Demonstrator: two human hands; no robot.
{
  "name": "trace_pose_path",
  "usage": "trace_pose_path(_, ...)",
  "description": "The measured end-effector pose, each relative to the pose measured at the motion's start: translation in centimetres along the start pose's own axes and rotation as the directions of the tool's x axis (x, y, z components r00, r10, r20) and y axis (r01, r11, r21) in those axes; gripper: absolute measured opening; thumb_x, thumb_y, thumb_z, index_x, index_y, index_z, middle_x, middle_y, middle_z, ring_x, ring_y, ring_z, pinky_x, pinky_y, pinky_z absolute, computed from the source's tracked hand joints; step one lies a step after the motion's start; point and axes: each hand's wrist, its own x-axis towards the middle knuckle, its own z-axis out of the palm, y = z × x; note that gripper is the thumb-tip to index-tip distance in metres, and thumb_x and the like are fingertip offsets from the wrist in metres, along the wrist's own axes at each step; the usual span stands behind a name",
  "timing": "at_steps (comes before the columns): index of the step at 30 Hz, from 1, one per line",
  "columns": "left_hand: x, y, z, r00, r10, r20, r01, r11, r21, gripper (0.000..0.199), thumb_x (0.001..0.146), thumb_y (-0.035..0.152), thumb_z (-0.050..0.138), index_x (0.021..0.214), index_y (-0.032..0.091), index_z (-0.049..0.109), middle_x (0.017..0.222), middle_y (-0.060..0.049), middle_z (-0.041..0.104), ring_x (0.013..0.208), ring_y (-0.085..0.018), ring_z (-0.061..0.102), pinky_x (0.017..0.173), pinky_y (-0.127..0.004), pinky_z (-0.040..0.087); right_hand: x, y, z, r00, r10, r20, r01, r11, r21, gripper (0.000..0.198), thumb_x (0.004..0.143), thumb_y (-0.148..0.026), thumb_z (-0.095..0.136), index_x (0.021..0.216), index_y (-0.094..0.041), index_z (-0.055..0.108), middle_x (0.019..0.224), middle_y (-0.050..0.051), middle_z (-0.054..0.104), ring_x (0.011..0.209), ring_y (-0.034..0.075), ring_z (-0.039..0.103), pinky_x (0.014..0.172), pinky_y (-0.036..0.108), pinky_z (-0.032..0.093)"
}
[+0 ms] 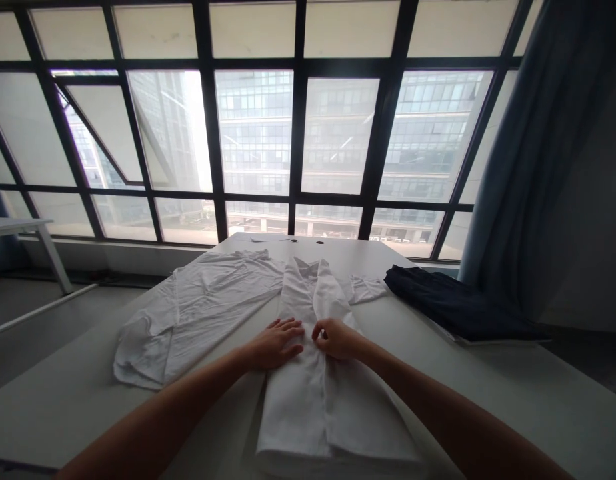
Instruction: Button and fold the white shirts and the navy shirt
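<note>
A white collared shirt (298, 407) lies lengthwise in front of me, its collar at the far end and its hem near me. My left hand (275, 343) rests flat on the left side of its front, fingers stretched out. Just to the right, my right hand (338, 339) is closed in a pinch on the cloth near the front opening. The fingertips of the two hands are a small distance apart. A sleeve (368, 289) spreads out to the right of the collar.
Another white garment (208, 300) lies wrinkled on the left of the white table (488, 393). Folded dark navy cloth (453, 303) sits at the right edge. Large windows (253, 133) stand behind, with a blue curtain (518, 167) on the right and another table (18, 227) at left.
</note>
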Motion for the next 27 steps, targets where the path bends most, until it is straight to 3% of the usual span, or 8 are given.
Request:
trace_pose_path(7, 0.1, 0.4, -0.2, 0.999, -0.036, 0.033, 0.036, 0.999, 0.008, 0.054, 0.097, 0.05, 0.044, 0.143, 0.023, 0.045, 0.155, -0.011, 0.037, 0.145, -0.029, 0.029, 0.119, -0.051, 0.02, -1.0, 0.9, -0.8, 0.999, 0.0, -0.039, -0.008, 0.98, -0.198, 0.025, 0.079, -0.014, 0.059, 0.102, -0.012, 0.069, 0.08, 0.006, 0.069, 0.053, 0.011, 0.057, 0.051, 0.021, 0.04)
trace_pose_path(10, 0.1, 0.4, -0.1, 0.999, -0.029, 0.027, 0.029, 0.999, 0.016, 0.054, 0.097, 0.05, 0.045, 0.143, 0.023, 0.046, 0.154, -0.011, 0.038, 0.145, -0.028, 0.029, 0.119, -0.05, 0.02, -1.8, 0.5, -0.9, 0.998, -0.064, 0.001, 0.062, 0.963, -0.263, 0.028, 0.084, -0.025, 0.059, 0.109, -0.012, 0.066, 0.088, 0.009, 0.071, 0.071, 0.017, 0.063, 0.063, 0.024, 0.044)
trace_pose_path(13, 0.1, 0.3, -0.4, 1.0, -0.014, 0.026, 0.014, 0.999, 0.035, 0.054, 0.096, 0.05, 0.046, 0.143, 0.023, 0.046, 0.153, -0.011, 0.04, 0.144, -0.028, 0.032, 0.119, -0.05, 0.022, -3.3, -0.2, -0.4, 0.988, -0.134, 0.07, 0.15, 0.929, -0.339, 0.049, 0.089, -0.042, 0.058, 0.129, -0.013, 0.056, 0.096, 0.012, 0.072, 0.085, 0.024, 0.066, 0.071, 0.029, 0.046)
trace_pose_path(17, 1.0, 0.9, -1.1, 1.0, -0.012, 0.007, 0.011, 0.992, 0.126, 0.048, 0.094, 0.052, 0.05, 0.133, 0.025, 0.055, 0.141, -0.01, 0.054, 0.13, -0.029, 0.049, 0.11, -0.048, 0.036, -5.7, -0.9, 0.8, 0.953, -0.292, 0.079, 0.289, 0.805, -0.518, 0.052, 0.094, -0.045, 0.049, 0.135, -0.013, 0.051, 0.107, 0.017, 0.069, 0.093, 0.028, 0.066, 0.077, 0.034, 0.046)
trace_pose_path(19, 2.2, 1.6, -1.1, 0.999, -0.014, -0.04, 0.021, 0.987, 0.16, 0.045, 0.095, 0.051, 0.046, 0.13, 0.025, 0.057, 0.134, -0.01, 0.059, 0.122, -0.028, 0.055, 0.104, -0.046, 0.042, -6.5, -0.7, 1.4, 0.926, -0.368, 0.078, 0.343, 0.739, -0.58, 0.045, 0.098, -0.045, 0.041, 0.124, -0.013, 0.058, 0.105, 0.016, 0.069, 0.088, 0.027, 0.065, 0.076, 0.035, 0.046)
trace_pose_path(22, 5.3, 2.4, -0.5, 0.993, 0.051, -0.11, -0.031, 0.984, 0.176, 0.046, 0.1, 0.047, 0.038, 0.137, 0.024, 0.051, 0.142, -0.01, 0.053, 0.13, -0.026, 0.049, 0.108, -0.043, 0.038, -6.9, 0.3, 2.1, 0.875, -0.482, 0.047, 0.402, 0.67, -0.624, 0.048, 0.098, -0.05, 0.037, 0.116, -0.013, 0.061, 0.107, 0.016, 0.065, 0.094, 0.027, 0.061, 0.085, 0.04, 0.046)
trace_pose_path(24, 7.8, 2.5, 0.3, 0.992, 0.098, -0.074, -0.083, 0.979, 0.188, 0.048, 0.101, 0.046, 0.035, 0.141, 0.023, 0.047, 0.149, -0.01, 0.046, 0.138, -0.026, 0.041, 0.113, -0.045, 0.032, -6.9, 1.1, 2.4, 0.851, -0.524, -0.011, 0.41, 0.678, -0.61, 0.05, 0.097, -0.052, 0.04, 0.121, -0.013, 0.059, 0.115, 0.017, 0.062, 0.105, 0.029, 0.056, 0.096, 0.045, 0.041)
trace_pose_path(27, 11.6, 1.5, 1.3, 0.995, 0.072, 0.066, -0.084, 0.978, 0.193, 0.054, 0.101, 0.048, 0.032, 0.146, 0.019, 0.041, 0.154, -0.012, 0.038, 0.143, -0.027, 0.032, 0.116, -0.05, 0.025, -6.9, 2.0, 2.5, 0.862, -0.499, -0.092, 0.381, 0.756, -0.532, 0.058, 0.095, -0.055, 0.043, 0.134, -0.013, 0.052, 0.131, 0.018, 0.055, 0.122, 0.03, 0.048, 0.109, 0.049, 0.03)
